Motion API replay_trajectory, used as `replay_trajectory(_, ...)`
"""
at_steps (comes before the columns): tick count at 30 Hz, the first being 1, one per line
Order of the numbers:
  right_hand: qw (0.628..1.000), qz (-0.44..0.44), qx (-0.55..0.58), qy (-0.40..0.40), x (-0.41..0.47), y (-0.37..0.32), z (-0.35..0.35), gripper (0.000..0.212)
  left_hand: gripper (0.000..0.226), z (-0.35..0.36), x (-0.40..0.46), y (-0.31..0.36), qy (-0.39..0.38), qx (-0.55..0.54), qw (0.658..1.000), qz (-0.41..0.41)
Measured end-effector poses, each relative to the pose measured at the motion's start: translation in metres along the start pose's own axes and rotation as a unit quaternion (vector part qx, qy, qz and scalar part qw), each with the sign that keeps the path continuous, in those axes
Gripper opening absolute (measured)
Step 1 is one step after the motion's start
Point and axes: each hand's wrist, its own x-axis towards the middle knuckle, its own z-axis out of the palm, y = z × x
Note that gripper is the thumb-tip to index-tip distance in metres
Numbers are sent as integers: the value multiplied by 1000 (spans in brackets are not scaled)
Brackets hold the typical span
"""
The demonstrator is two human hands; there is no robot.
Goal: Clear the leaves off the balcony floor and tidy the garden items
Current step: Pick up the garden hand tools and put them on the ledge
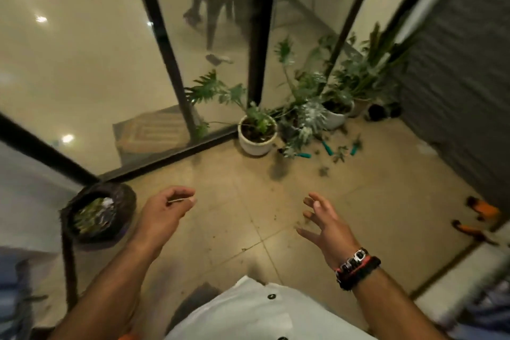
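Green leaves [340,152] lie scattered on the tan tiled balcony floor [234,218] near the far corner, with small crumbs nearer me. Three teal-handled garden tools [328,148] lie among those leaves. A dark bin [124,196] at the left holds green leaves and pale scraps. My left hand [165,211] hovers beside the bin, fingers loosely curled, nothing visible in it. My right hand [325,225], with bracelets on the wrist, hangs over the floor with fingers spread and empty.
White pots with plants [256,136] stand in the corner against the glass door frame [260,27]. A grey ribbed wall [458,85] closes the right side. Orange-handled tools [481,211] lie at the right edge by a raised step.
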Motion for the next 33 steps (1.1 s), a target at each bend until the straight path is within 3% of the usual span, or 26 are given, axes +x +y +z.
replay_trajectory(11, 967, -61, 148, 196, 9, -28, -101, 30, 16, 151, 108, 109, -196, 74, 973, 93)
replay_trajectory(18, 911, -84, 223, 337, 18, -31, -126, 31, 16, 237, 175, 176, -323, 101, 930, 148)
replay_trajectory(20, 893, -87, 247, 365, 22, -35, -134, 41, 16, 265, 194, 192, -355, 123, 914, 156)
replay_trajectory(25, 856, -91, 301, 410, 38, -39, -172, 25, 16, 339, 211, 226, -406, 133, 888, 166)
replay_trajectory(33, 840, -94, 284, 453, 75, -66, -282, 26, 17, 487, 204, 251, -433, 127, 877, 166)
